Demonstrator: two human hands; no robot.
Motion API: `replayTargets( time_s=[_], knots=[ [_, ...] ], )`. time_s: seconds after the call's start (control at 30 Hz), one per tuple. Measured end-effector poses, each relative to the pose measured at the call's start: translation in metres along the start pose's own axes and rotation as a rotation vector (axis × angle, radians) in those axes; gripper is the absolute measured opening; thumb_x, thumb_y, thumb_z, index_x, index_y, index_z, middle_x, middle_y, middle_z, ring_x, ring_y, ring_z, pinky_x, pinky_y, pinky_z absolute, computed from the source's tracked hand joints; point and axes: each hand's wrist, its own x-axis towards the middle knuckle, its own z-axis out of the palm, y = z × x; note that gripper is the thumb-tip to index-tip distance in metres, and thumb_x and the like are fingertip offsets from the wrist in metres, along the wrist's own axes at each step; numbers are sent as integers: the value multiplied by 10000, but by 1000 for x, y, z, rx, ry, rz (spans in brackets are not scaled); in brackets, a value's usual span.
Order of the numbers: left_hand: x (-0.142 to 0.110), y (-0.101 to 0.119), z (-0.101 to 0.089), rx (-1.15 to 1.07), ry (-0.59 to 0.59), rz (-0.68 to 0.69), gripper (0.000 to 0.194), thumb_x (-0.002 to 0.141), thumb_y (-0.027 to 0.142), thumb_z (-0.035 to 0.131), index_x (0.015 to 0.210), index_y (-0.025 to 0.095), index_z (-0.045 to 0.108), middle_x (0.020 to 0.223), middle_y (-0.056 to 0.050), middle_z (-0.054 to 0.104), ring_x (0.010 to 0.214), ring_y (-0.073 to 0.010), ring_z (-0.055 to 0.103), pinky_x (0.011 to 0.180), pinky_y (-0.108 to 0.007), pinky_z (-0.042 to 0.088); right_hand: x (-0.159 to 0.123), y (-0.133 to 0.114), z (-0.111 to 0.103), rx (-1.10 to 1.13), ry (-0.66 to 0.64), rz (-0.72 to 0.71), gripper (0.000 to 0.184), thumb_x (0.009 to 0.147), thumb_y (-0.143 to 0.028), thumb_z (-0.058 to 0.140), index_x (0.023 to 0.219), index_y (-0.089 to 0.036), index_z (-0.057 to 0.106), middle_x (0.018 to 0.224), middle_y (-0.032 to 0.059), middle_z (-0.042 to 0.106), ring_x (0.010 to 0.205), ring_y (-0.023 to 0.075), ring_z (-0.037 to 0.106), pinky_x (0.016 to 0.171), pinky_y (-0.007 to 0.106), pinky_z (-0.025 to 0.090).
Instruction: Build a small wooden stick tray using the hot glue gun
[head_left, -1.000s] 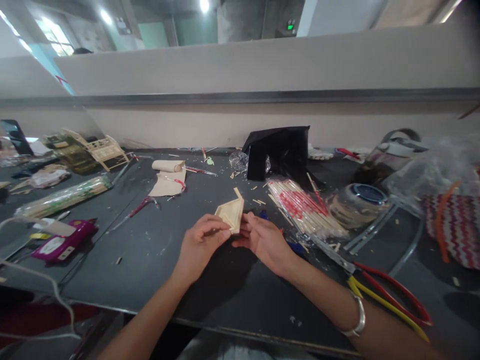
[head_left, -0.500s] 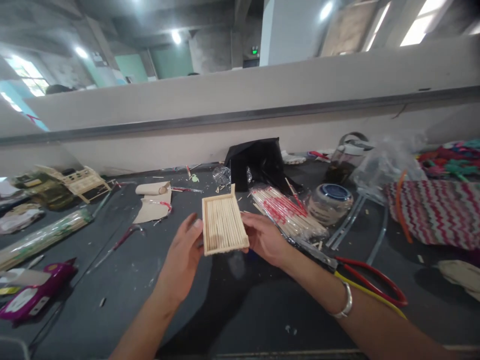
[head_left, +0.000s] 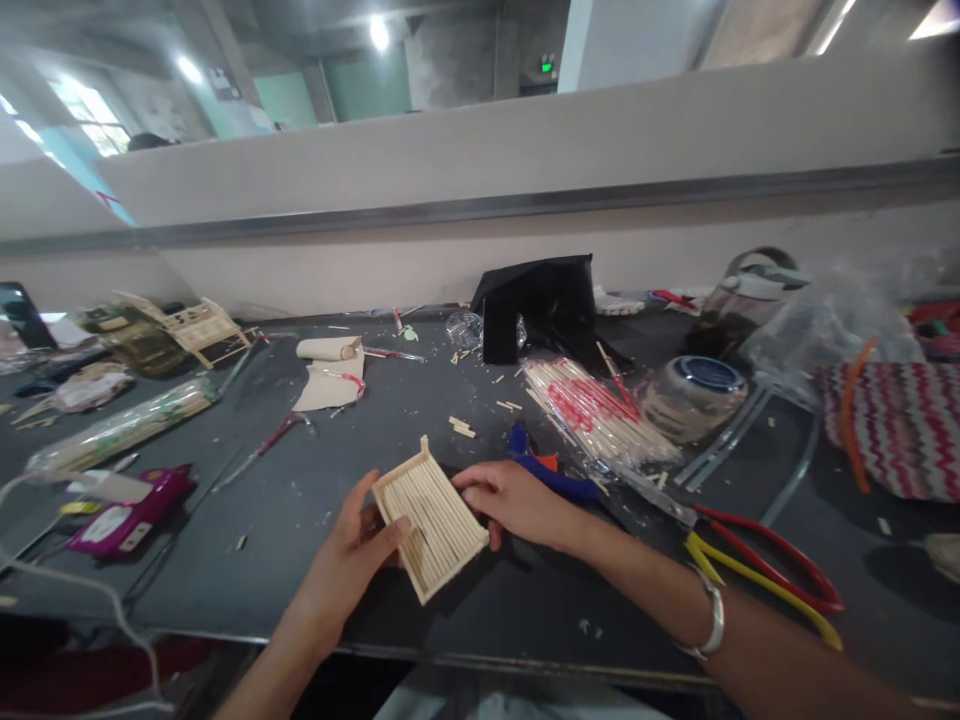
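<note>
A small wooden-stick tray (head_left: pixel 431 515), made of thin sticks laid side by side with a raised rim, is tilted in front of me, one short post jutting from its far corner. My left hand (head_left: pixel 367 535) grips its left side, thumb pressed on the slats and fingers beneath. At the right rim, my right hand (head_left: pixel 502 500) pinches the edge, some fingertips hidden behind it. Just beyond my right hand lies a blue glue gun (head_left: pixel 555 475), partly covered by the wrist. Short stick pieces (head_left: pixel 462 428) lie on the table past the tray.
A bag of red-marked sticks (head_left: pixel 592 410), red-and-yellow-handled cutters (head_left: pixel 772 570) and a round clear jar (head_left: pixel 697 395) stand to the right. Leftward are a purple device (head_left: pixel 135 510), a bagged stick bundle (head_left: pixel 124 425), a small stick-built model (head_left: pixel 202 325) and rolled brown paper (head_left: pixel 330 372).
The tray has come lower and nearer, turned so its far corner points up-left. My left thumb has moved onto the slats. The glue gun and stick pieces now show behind it.
</note>
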Motion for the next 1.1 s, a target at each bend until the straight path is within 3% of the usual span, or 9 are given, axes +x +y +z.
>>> replayTargets(
  time_s=[0.07, 0.17, 0.23, 0.3, 0.4, 0.5, 0.6, 0.73, 1.1],
  knots=[
    [5, -1, -5, 123, -35, 22, 953, 667, 387, 711, 1434, 174, 187, 1005, -104, 668, 701, -222, 664, 582, -354, 557, -4, -3, 3, -147, 8, -34, 328, 834, -134, 411, 1027, -142, 676, 731, 7, 655, 382, 60, 537, 371, 170, 429],
    [12, 2, -13, 337, -61, 69, 882, 734, 409, 617, 1444, 169, 153, 835, -46, 657, 505, -173, 607, 473, -317, 513, -8, -5, 5, -328, 65, -138, 323, 842, -121, 412, 1007, -156, 687, 819, 32, 706, 526, 99, 621, 425, 176, 442],
    [15, 5, -17, 526, -33, 115, 756, 769, 404, 571, 1419, 179, 258, 711, -8, 631, 456, -164, 581, 438, -272, 459, -9, -5, 5, -430, 109, -224, 317, 839, -101, 419, 972, -172, 698, 827, 30, 723, 651, 126, 660, 519, 194, 481],
    [15, 6, -21, 744, 49, 218, 566, 784, 392, 564, 1307, 202, 461, 623, 3, 610, 473, -166, 581, 453, -241, 409, -10, -3, 2, -489, 140, -271, 311, 838, -90, 427, 968, -178, 696, 864, 40, 731, 742, 149, 673, 637, 239, 508],
    [13, 4, -21, 924, 129, 434, 333, 809, 357, 558, 1110, 230, 624, 675, -26, 653, 593, -180, 615, 536, -245, 405, -15, -1, -5, -541, 185, -297, 277, 843, -108, 459, 988, -175, 686, 958, 72, 724, 869, 193, 664, 787, 319, 496],
    [10, -3, -13, 855, 14, 642, 234, 839, 306, 531, 1029, 238, 649, 856, -45, 673, 708, -167, 619, 635, -258, 447, -27, 3, -11, -587, 190, -376, 236, 853, -129, 482, 961, -190, 683, 940, 63, 717, 883, 195, 652, 819, 329, 479],
    [7, -8, 0, 745, -86, 753, 165, 840, 248, 531, 938, 234, 664, 864, -35, 646, 765, -155, 604, 707, -261, 462, -39, 7, -12, -578, 134, -442, 220, 844, -125, 505, 967, -191, 675, 865, 41, 690, 808, 163, 636, 749, 280, 482],
    [3, -9, 13, 665, -136, 754, 135, 826, 212, 549, 901, 222, 660, 835, -26, 639, 786, -152, 595, 749, -272, 463, -46, 13, -7, -551, 113, -460, 231, 803, -137, 578, 1017, -176, 653, 841, 30, 633, 700, 129, 586, 655, 238, 468],
    [-3, -15, 23, 675, -252, 706, 81, 814, 195, 585, 845, 223, 654, 857, -30, 655, 840, -173, 589, 763, -302, 449, -42, 20, -1, -484, 107, -444, 164, 798, -239, 668, 956, -192, 665, 784, 12, 612, 684, 127, 565, 634, 233, 455]
  ],
)
